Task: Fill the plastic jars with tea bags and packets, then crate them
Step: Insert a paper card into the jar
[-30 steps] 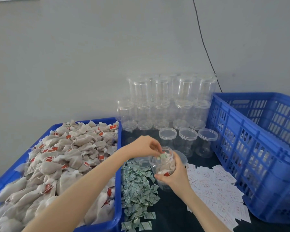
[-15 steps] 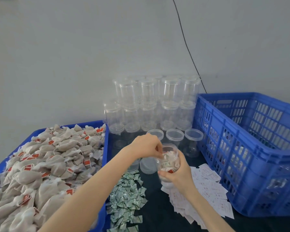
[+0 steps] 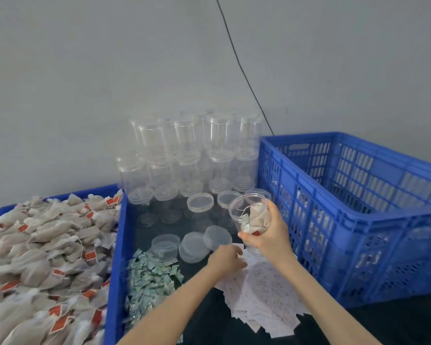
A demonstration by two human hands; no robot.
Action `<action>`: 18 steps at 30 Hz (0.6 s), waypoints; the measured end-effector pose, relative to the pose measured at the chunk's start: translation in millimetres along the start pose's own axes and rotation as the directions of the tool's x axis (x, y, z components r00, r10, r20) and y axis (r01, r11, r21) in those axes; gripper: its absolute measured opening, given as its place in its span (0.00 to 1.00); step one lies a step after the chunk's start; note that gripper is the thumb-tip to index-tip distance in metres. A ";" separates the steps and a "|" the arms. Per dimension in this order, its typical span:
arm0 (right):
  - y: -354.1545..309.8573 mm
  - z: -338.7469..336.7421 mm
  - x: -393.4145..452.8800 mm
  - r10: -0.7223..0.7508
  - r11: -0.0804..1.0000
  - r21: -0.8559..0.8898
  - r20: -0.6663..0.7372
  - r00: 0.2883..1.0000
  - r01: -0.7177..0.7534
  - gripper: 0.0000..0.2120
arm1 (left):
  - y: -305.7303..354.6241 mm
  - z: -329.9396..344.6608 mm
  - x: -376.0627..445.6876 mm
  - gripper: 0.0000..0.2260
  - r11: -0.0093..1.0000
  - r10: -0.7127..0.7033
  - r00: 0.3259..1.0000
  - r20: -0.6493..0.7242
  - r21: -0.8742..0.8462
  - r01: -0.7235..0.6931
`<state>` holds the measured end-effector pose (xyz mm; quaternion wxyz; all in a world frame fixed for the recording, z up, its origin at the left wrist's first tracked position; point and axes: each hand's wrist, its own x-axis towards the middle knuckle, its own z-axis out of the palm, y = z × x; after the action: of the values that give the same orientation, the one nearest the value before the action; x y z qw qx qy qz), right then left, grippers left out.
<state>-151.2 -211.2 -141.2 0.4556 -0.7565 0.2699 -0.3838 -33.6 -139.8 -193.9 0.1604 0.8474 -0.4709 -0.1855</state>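
Jar [image 3: 253, 216] tilted in right hand [image 3: 271, 236], beside crate rim [image 3: 309, 180].

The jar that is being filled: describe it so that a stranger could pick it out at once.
Find the big blue crate on the right; just off its near left corner the right hand holds one clear jar, tilted, above the table. Unlike the stacked empty jars behind, it is lidless and holds tea bags.

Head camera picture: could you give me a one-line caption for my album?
Right hand holds a jar with tea bags inside while the left hand reaches to white paper slips beside a blue crate.
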 end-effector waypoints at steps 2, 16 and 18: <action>-0.6 0.1 -0.2 -0.024 1.000 -0.009 0.019 1.000 0.024 0.49 | 2.6 12.5 -2.5 0.12 0.990 0.013 0.999 -0.041 0.141 -0.007; 15.8 -2.3 -7.9 0.032 0.999 0.017 0.022 0.999 -0.033 0.49 | -2.2 7.7 -18.6 0.08 0.933 0.156 0.970 -0.187 0.349 -0.083; 16.6 -3.3 -8.7 0.038 0.999 0.013 0.028 0.999 -0.039 0.49 | -2.8 9.3 -21.5 0.08 0.954 0.153 0.968 -0.199 0.284 -0.093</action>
<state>-159.8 -213.5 -158.1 0.4718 -0.7531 0.2755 -0.3665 -46.4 -120.8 -199.9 0.1046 0.8455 -0.5234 -0.0141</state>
